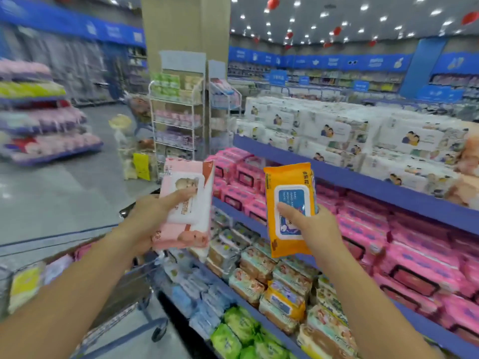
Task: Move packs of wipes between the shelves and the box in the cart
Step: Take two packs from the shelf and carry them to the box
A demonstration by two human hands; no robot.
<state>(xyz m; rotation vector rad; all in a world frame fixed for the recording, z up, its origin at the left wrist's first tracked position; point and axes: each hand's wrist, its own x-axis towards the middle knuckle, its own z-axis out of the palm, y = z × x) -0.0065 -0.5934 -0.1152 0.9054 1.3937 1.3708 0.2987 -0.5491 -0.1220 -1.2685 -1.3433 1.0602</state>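
Head view: two packs of wipes held up in the air in front of the shelves, one per hand. Pink pack [186,203] in left hand [147,221], upright, slightly tilted, white flip lid facing camera, thumb across the lid, fingers behind. Orange pack [289,208] in right hand [315,229], upright, white-edged blue label facing camera, thumb pressed on the label, fingers wrapped round the right edge. Both hands closed on their packs; packs side by side, apart, not touching. Both forearms bare, reaching up from bottom of frame. Behind and right of the packs: blue shelving [363,182] in tiers. Top tier has white packs [334,136] with cartoon print. Middle tier full of bright pink packs [404,244]. Lower tier mixed: pale printed packs, orange packs [285,299], blue packs [191,288], green packs [238,327] nearest bottom edge. Below left arm: cart [124,288] with wire sides, wheel [159,332] visible on grey floor; cardboard box [67,255] inside it holds several packs, yellowish and pale ones, blurred. Further back: white wire rack [176,117] with stacked goods beside a beige pillar [185,24]. Far left shelves with soft pink and yellow goods, blurred.
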